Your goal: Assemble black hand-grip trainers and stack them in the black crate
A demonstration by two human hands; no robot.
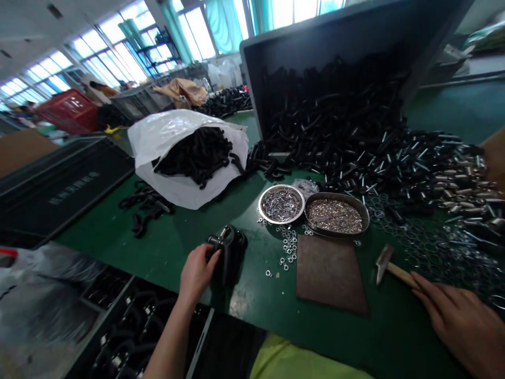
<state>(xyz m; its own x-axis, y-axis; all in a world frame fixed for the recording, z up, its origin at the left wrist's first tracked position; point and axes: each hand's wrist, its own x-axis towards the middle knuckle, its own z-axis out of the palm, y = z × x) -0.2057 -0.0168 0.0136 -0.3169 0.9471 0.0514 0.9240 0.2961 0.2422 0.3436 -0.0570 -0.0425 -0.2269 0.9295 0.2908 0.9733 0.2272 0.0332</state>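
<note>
My left hand has its thumb and fingers closed on a black clamp-like part with a shiny metal piece at its top, near the table's front edge. Over at the right, my right hand has its fingers around the wooden handle of a hammer, whose head rests on or just over the green table. Between the hands lies a flat brown plate. Behind it stand a round metal dish of small pins and an oval tin of tiny metal pieces. Loose nuts lie beside the plate.
A white bag of black parts lies open at the back left. A large grey bin spills black parts over the table. Springs and metal rings cover the right side. Crates of finished-looking parts stand below the front edge.
</note>
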